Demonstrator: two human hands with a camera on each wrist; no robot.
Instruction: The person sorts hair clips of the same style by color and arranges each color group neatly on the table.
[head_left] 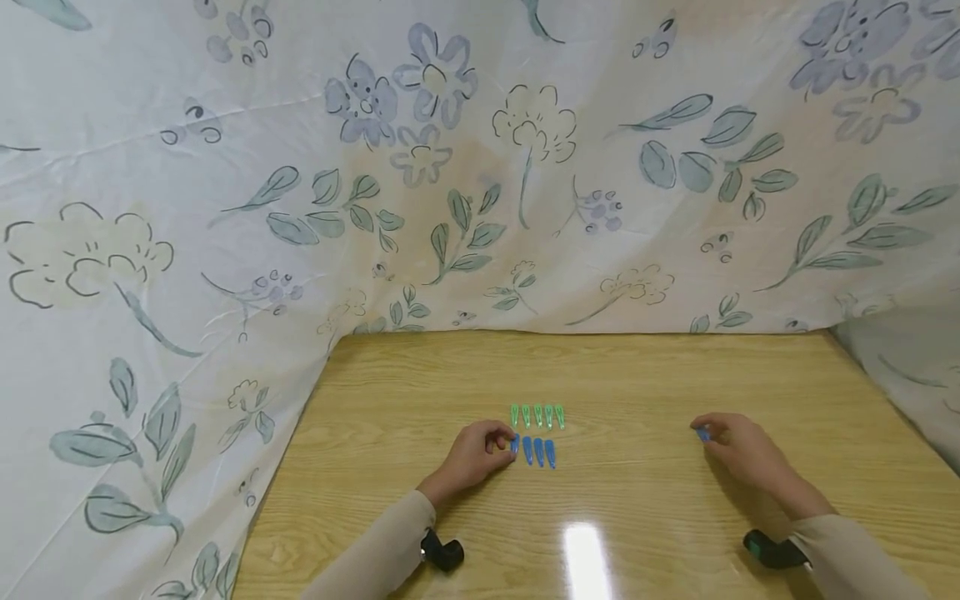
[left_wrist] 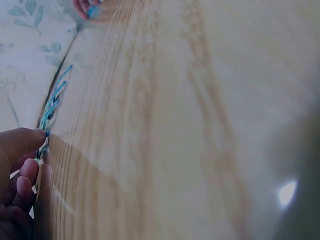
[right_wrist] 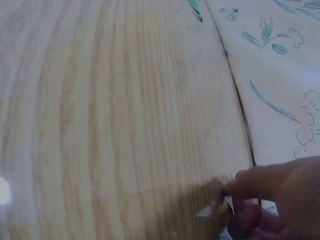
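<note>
Blue snap hair clips (head_left: pixel 538 452) lie side by side in a short row on the table. Just beyond them runs a matching row of green snap hair clips (head_left: pixel 537 416). My left hand (head_left: pixel 480 454) is at the left end of the blue row, its thumb and index finger pinching the leftmost blue hair clip (head_left: pixel 515 445). Well to the right, my right hand (head_left: pixel 742 450) pinches another blue hair clip (head_left: pixel 702 434) between thumb and fingers. In the right wrist view that clip is mostly covered by the fingertips (right_wrist: pixel 235 189).
The wooden table (head_left: pixel 630 383) is bordered at the back and left by a floral cloth (head_left: pixel 465 275). Light glares off the surface (head_left: pixel 587 558) near the front. Dark wrist straps with camera mounts (head_left: pixel 444 553) sit on both forearms.
</note>
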